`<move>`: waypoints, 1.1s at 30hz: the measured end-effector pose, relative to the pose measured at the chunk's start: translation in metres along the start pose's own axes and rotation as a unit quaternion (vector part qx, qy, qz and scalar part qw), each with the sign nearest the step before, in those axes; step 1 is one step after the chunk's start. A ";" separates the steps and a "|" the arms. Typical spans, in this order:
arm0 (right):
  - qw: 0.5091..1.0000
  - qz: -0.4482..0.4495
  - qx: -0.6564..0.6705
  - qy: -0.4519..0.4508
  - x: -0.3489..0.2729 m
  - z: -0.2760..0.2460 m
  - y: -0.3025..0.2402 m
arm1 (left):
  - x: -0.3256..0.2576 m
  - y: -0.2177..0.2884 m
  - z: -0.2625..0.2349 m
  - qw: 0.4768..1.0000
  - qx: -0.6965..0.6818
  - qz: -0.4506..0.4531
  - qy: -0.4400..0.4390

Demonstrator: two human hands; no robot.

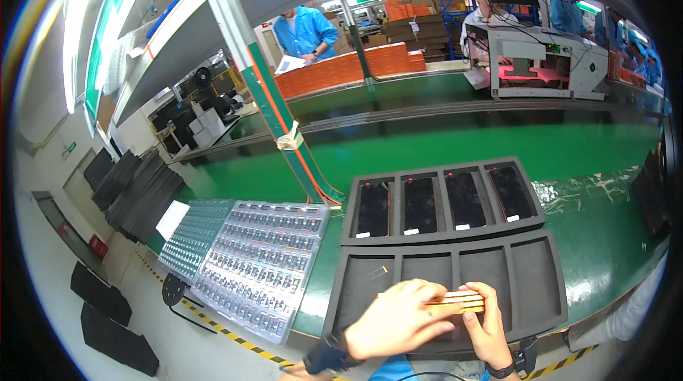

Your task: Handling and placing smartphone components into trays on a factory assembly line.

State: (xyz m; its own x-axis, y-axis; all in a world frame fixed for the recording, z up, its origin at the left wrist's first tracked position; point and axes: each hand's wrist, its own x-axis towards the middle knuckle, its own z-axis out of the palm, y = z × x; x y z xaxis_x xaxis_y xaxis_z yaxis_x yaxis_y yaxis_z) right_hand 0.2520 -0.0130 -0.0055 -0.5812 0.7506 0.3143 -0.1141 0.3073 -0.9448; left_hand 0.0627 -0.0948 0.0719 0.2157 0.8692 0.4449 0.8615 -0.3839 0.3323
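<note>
Green conveyor [455, 146], orange cartons [348, 68] (stacked); hands [398, 320] gripping orange strips [459, 301]

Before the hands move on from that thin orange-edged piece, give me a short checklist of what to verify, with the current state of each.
1. Both hands on the orange-edged piece: ok; left hand, right hand.
2. Near foam tray pockets free: ok, except a small part in the leftmost.
3. Far foam tray filled: ok, four dark panels.
4. Clear parts tray within reach: ok, at left.
5. Piece orientation: cannot tell.
</note>
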 end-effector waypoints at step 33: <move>0.999 -0.010 -0.038 -0.014 0.000 -0.007 -0.003 | 0.004 0.018 0.012 0.941 -0.262 -0.160 0.143</move>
State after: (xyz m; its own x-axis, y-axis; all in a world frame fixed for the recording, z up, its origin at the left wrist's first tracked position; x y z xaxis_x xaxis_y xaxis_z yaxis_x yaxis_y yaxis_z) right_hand 0.2573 -0.0096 -0.0022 -0.6011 0.7280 0.3298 -0.0646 0.3670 -0.9280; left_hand 0.0844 -0.0948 0.0695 -0.2137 0.8757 0.4331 0.4999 -0.2828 0.8186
